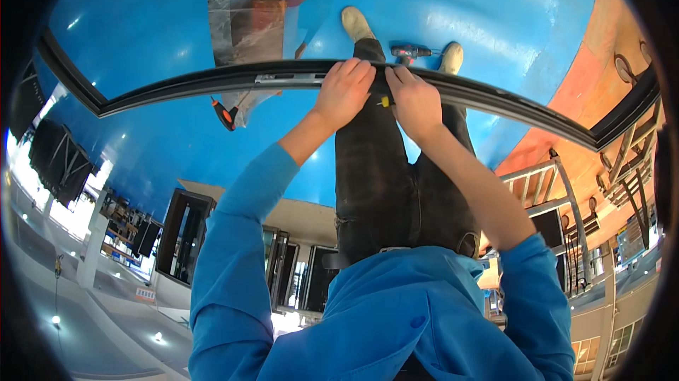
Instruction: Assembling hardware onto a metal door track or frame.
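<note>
A long black window frame (488, 102) lies across in front of me, its ends turning away at corners on both sides. A silver metal strip (288, 80) is set into it, left of centre. My left hand (346, 91) is closed over the frame beside the strip's right end, fingers bent on the bar. Close by, my right hand (416, 102) has its fingers curled onto the same bar. A small yellow piece (385, 101) shows at its palm side; whether that hand holds it I cannot tell. The fingertips' undersides are hidden.
On the blue floor, a cordless drill (410, 53) lies between my shoes. Beyond the frame, at left, is a plastic-wrapped package (247, 27). A black and orange hand tool (226, 115) sits just below the bar. Metal racks (552, 190) stand at right.
</note>
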A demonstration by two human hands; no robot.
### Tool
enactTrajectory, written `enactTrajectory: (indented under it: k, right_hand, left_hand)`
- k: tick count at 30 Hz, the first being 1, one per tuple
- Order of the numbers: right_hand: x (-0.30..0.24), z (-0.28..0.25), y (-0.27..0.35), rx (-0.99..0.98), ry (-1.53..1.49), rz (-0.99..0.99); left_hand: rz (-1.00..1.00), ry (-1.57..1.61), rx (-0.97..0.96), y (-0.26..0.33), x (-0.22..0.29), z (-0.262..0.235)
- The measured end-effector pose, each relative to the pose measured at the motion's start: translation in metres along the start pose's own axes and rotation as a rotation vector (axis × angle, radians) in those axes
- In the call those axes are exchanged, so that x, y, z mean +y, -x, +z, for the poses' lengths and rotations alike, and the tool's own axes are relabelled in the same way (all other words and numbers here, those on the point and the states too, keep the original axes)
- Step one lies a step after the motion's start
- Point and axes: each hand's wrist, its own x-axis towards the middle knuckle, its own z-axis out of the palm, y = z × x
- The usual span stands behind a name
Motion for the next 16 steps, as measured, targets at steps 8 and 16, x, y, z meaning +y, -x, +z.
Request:
enactTrajectory:
  k: [8, 16]
  right_hand:
    - [0.031, -0.008, -0.001, -0.135, 0.027, -0.047]
    - [0.029, -0.027, 0.024, -0.204, 0.050, 0.096]
  left_hand:
    - [-0.157, -0.022, 0.021, 0.008, 0.022, -0.001]
    - [-0.637, 0.083, 0.302, 0.103, 0.021, -0.029]
